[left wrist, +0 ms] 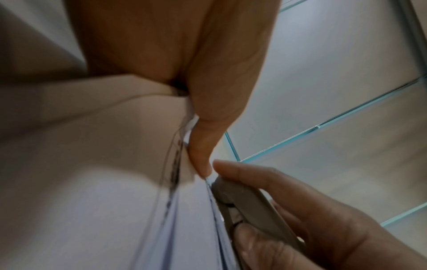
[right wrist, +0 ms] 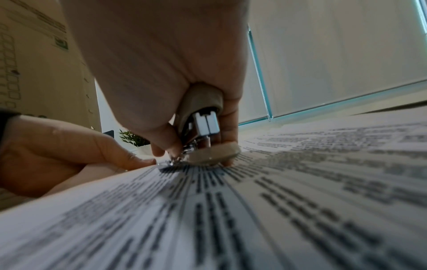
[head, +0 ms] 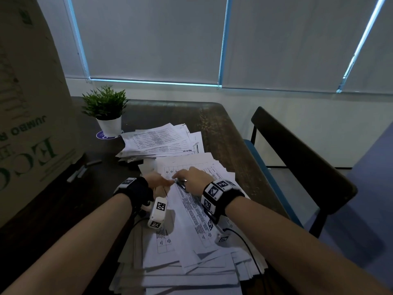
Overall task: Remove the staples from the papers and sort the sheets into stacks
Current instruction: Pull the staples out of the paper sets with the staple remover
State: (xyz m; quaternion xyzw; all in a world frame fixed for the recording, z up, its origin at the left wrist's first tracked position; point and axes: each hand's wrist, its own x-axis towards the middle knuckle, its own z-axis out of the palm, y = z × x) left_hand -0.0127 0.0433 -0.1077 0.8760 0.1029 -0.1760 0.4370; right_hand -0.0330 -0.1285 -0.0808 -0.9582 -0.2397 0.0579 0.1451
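A stapled set of printed sheets (head: pixel 191 207) lies on top of a messy pile of papers (head: pixel 182 271) in front of me. My left hand (head: pixel 158 181) pinches the set's top corner (left wrist: pixel 184 164) between thumb and fingers. My right hand (head: pixel 192 176) grips a beige staple remover (right wrist: pixel 201 117) with metal claws. Its claws (right wrist: pixel 175 160) are pressed down on the paper at that corner, right beside my left thumb (right wrist: pixel 136 160). In the left wrist view the staple remover (left wrist: pixel 249 202) sits against the paper's edge. The staple itself is too small to make out.
A second spread of printed sheets (head: pixel 161 139) lies further back on the dark wooden table (head: pixel 223 128). A small potted plant (head: pixel 106 111) stands behind it. A big cardboard box (head: pixel 27 103) fills the left side. A dark chair (head: pixel 297 154) stands at the right.
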